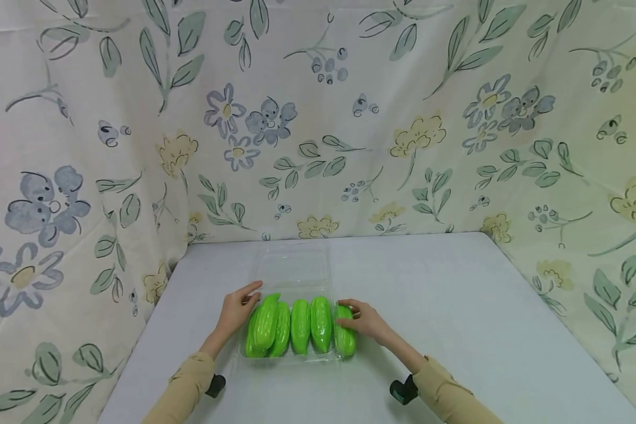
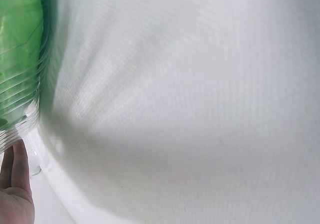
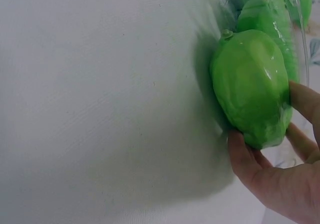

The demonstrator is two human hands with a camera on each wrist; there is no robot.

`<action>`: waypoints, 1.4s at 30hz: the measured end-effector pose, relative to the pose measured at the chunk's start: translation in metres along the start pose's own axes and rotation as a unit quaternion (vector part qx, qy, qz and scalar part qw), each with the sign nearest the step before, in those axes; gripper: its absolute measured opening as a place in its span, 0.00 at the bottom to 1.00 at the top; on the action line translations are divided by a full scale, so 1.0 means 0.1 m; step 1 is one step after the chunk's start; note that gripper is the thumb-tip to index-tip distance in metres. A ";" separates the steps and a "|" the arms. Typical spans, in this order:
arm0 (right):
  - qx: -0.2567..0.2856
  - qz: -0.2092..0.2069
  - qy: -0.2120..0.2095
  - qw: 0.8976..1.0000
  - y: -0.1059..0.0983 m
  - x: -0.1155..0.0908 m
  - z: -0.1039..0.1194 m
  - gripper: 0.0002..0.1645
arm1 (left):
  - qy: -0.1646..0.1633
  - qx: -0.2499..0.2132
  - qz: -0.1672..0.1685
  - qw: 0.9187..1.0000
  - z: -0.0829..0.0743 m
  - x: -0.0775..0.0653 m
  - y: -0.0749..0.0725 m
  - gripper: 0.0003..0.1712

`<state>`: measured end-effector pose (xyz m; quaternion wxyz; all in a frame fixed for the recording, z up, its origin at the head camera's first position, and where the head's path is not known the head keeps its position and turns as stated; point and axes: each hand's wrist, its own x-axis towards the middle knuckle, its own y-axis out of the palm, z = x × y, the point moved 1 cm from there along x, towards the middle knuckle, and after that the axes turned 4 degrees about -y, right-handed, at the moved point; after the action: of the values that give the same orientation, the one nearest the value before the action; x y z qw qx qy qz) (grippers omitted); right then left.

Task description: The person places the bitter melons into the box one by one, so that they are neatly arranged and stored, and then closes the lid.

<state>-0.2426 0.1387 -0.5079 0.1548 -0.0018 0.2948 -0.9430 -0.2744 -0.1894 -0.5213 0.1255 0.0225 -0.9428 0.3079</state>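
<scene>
A clear plastic box lies on the table with its lid folded back flat. Several ridged green bitter melons lie in it side by side, one stacked over others at the left. My right hand grips another bitter melon at the box's right edge, thumb and fingers round one end. This melon overlaps the right wall in the head view. My left hand is at the box's back left, its extended fingers touching the ribbed plastic near the corner.
The white table spreads out on both sides of the box. Behind and beside it hangs a floral cloth. Black wrist devices sit under both sleeves.
</scene>
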 end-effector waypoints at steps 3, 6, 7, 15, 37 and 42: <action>0.001 0.001 -0.002 1.000 0.00 0.00 0.00 0.29 | 0.002 0.000 -0.002 1.000 0.00 0.00 0.01 0.20; 0.001 0.001 -0.007 1.000 -0.01 -0.01 0.00 0.29 | 0.003 0.003 -0.004 1.000 0.01 0.01 0.01 0.19; 0.002 0.000 -0.007 1.000 -0.02 -0.01 -0.01 0.29 | 0.003 0.002 -0.004 1.000 0.00 0.01 0.01 0.19; 0.028 0.005 0.002 1.000 -0.07 -0.06 -0.08 0.29 | -0.003 0.001 0.000 1.000 -0.03 0.00 0.01 0.20; 0.084 -0.036 0.029 0.995 -0.33 -0.02 -0.16 0.31 | -0.003 0.004 0.002 1.000 0.02 -0.01 0.01 0.20; 0.085 -0.037 0.017 0.996 -0.42 0.01 -0.13 0.32 | 0.002 0.002 -0.002 1.000 0.02 -0.01 0.01 0.20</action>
<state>-0.2572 0.1779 -0.4956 0.1141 0.0170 0.2159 -0.9696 -0.2744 -0.1900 -0.5233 0.1281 0.0238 -0.9419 0.3096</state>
